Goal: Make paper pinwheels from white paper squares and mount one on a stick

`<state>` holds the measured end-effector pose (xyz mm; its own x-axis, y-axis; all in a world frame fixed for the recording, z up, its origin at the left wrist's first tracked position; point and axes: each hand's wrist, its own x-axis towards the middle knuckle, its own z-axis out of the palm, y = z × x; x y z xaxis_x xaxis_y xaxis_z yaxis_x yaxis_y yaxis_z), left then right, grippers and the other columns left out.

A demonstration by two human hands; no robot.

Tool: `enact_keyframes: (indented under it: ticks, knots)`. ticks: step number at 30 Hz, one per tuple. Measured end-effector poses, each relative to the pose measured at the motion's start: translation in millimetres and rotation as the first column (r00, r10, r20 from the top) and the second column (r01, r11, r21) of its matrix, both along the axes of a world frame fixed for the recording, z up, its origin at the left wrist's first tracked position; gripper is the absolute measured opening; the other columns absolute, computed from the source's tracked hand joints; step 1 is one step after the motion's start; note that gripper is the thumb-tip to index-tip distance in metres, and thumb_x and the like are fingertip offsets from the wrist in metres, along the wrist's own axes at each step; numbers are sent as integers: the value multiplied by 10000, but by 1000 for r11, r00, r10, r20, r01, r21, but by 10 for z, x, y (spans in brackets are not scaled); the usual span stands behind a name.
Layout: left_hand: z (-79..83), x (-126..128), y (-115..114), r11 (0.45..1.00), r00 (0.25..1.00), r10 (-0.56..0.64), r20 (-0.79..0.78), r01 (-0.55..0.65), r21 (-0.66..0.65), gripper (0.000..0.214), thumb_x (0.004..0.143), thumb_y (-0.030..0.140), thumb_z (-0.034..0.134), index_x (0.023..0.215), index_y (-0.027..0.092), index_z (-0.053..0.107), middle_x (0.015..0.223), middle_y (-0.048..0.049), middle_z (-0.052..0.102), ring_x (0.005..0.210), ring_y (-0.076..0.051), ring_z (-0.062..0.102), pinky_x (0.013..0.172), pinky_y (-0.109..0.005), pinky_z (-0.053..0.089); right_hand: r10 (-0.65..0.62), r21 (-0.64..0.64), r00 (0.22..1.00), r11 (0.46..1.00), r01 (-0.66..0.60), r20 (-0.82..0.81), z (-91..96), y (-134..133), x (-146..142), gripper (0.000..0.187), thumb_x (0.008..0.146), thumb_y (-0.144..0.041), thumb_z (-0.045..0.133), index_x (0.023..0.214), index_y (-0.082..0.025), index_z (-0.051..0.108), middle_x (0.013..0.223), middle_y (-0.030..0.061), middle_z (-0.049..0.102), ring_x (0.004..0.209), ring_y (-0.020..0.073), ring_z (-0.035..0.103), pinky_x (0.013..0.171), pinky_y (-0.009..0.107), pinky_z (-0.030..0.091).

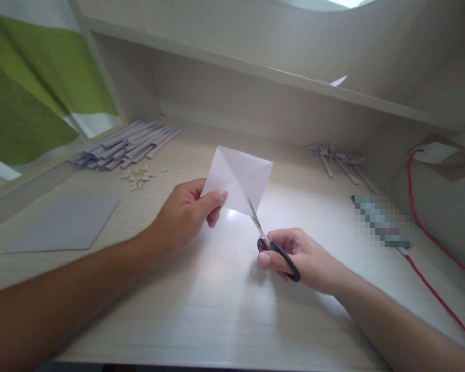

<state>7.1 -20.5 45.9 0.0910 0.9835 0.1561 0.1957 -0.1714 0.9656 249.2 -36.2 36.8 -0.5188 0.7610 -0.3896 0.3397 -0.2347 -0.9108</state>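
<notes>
Pinching paper in left hand, scissors in right hand, overlapping corner

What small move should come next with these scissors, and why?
I'd probably have the right hand close the scissors gently along the diagonal crease: the blades overlap the corner of the paper square nearest that hand, roughly in line with the crease, and the left hand grips the paper's left side.
</notes>
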Motion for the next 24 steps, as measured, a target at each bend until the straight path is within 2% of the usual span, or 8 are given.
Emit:
enact_keyframes:
  ticks: [15,24]
  knots:
    - [-35,-8,4,1000,1000,-8,28,8,7,345,912,342,612,612,189,537,550,23,545,534,-121,486,566,-257,397,-3,20,1000,1000,2,27,-12,1,3,489,716,-573,872,681,-162,610,542,-42,504,511,85,375,487,257,228]
    - [-10,-10,-1,999,1000,24,-18,-24,24,359,916,318,598,588,186,534,530,20,549,522,-118,480,564,-257,389,-27,25,999,999,26,39,-49,0,19,492,726,-582,861,664,-172,598,522,-45,498,489,86,368,478,267,215]
